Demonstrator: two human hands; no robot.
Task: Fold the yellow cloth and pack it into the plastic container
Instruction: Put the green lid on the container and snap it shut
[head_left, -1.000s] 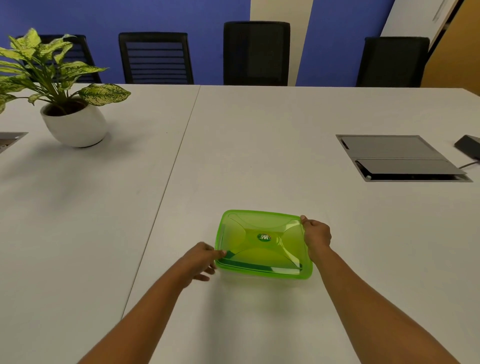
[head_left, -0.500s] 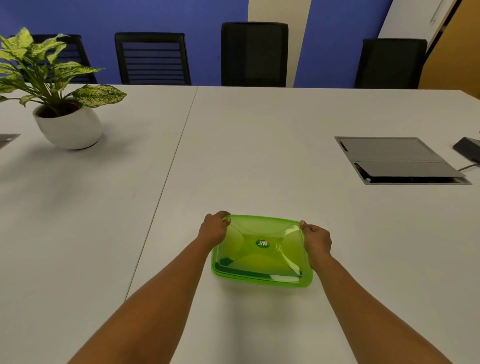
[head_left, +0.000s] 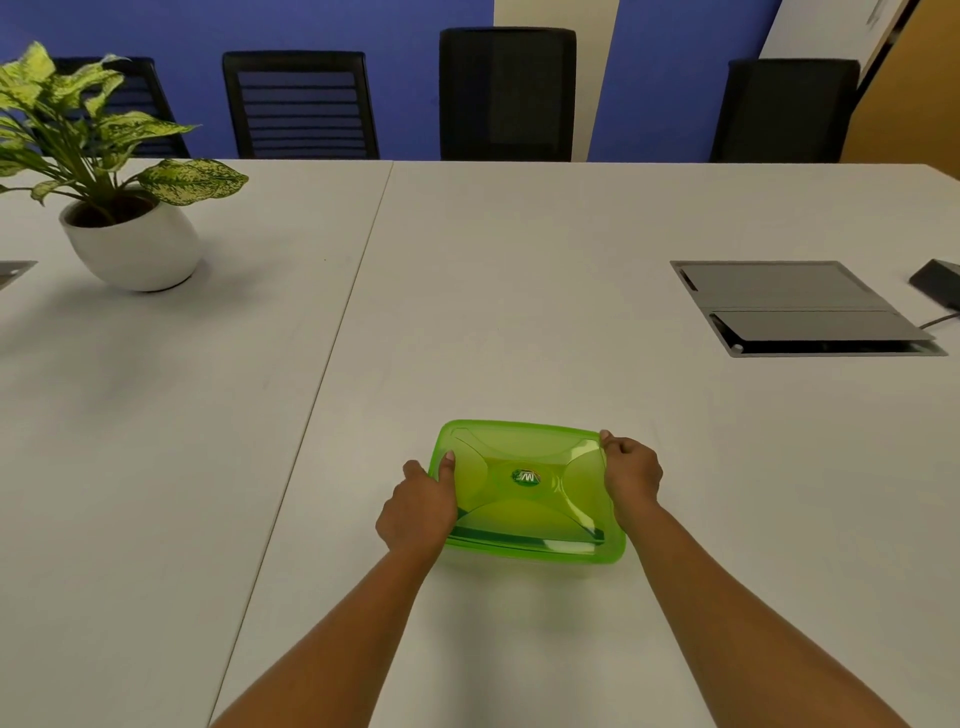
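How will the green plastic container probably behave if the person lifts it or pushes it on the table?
The green container looks like thin translucent plastic, so probably light and slightly flexible. Its base is wide and low, so tipping seems unlikely. On the smooth white table it may slide easily; the left hand and right hand grip opposite sides.

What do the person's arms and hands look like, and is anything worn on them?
Both forearms are bare up to the picture's edge: no sleeves show. The left hand and the right hand carry no gloves, and no watch, bracelet or ring is visible.
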